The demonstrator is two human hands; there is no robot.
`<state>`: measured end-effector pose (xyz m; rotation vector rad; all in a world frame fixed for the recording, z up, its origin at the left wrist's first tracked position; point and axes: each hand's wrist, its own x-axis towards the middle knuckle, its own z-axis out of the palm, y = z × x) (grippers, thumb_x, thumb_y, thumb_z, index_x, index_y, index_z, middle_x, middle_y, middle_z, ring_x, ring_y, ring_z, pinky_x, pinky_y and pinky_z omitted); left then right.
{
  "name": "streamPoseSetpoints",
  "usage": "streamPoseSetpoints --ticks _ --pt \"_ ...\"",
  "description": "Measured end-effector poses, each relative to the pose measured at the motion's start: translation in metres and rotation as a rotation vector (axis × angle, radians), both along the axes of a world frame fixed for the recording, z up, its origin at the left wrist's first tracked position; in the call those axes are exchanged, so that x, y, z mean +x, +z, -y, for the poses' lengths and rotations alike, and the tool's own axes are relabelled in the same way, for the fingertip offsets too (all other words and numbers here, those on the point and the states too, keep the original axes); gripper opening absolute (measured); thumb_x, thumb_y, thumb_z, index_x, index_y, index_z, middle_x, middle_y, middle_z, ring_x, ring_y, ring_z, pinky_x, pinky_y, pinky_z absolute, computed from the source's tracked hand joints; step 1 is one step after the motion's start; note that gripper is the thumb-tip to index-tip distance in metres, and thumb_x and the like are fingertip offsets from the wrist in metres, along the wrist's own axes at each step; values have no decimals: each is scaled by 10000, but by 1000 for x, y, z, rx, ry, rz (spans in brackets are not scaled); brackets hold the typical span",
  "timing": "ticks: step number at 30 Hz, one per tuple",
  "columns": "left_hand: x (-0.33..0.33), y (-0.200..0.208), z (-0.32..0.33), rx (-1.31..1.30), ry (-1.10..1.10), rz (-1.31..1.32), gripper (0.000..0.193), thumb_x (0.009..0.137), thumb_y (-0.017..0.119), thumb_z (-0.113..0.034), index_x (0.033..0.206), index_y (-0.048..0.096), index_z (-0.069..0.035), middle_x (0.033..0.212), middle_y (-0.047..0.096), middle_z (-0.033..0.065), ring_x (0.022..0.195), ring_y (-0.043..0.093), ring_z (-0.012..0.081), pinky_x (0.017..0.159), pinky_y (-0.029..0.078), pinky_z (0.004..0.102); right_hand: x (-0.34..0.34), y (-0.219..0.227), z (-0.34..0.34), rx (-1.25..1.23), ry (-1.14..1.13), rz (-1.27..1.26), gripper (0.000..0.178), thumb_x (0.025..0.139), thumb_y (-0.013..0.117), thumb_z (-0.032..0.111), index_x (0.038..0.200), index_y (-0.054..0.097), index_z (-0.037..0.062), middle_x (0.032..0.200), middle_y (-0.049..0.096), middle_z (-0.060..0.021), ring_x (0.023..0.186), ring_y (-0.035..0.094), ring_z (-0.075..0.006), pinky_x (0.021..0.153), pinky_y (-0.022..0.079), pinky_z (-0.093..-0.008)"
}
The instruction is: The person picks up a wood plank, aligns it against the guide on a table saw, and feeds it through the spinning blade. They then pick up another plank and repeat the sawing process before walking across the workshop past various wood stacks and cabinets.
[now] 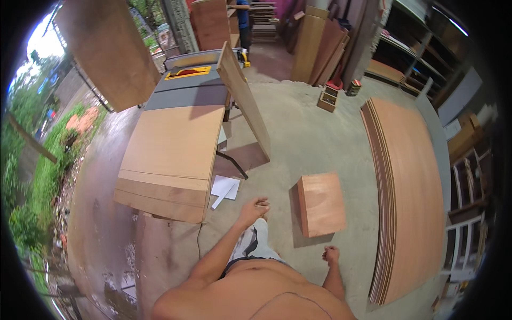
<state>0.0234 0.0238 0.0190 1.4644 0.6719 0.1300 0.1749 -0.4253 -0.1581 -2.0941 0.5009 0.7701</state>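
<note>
My left hand [254, 211] hangs in front of my left thigh, its fingers loosely apart and nothing visible in them. My right hand [331, 254] is at my right side with the fingers curled in, and nothing shows in it. Nearest to the right hand is a plywood box [323, 205], standing on the concrete floor just ahead of it without contact. To the left of my left hand, large plywood sheets [169, 140] lie on a table that meets a table saw [186, 80]. White sheets [226, 188] lie on the floor beside that table.
A tall board [243, 101] leans against the saw table's right side. At the right lies a thick stack of plywood [413, 197]. A small wooden box [327, 99] and a can [353, 87] stand farther back. Another large panel [106, 50] stands at the far left.
</note>
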Motion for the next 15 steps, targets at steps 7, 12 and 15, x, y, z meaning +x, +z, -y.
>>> streamPoseSetpoints --ticks 7,12,15 --pt "103 11 -113 -34 489 218 588 949 790 -143 1448 520 8 1138 713 74 945 676 125 798 539 260 223 16 -166 176 123 126 145 1011 688 167 1056 667 32 756 680 -81 618 662 -180 533 558 -352" --pt "176 42 -215 299 781 234 659 940 809 -247 1450 510 44 1103 695 107 975 665 156 841 552 314 272 13 -299 273 366 -127 251 1007 721 260 1156 661 68 900 718 -92 736 711 -207 623 595 -370" --pt "213 75 -264 421 924 292 699 950 813 -291 1463 484 51 1179 678 132 1035 656 179 891 545 339 318 20 -359 274 495 -136 271 1010 714 273 1172 654 64 927 718 -86 768 712 -199 631 588 -356"
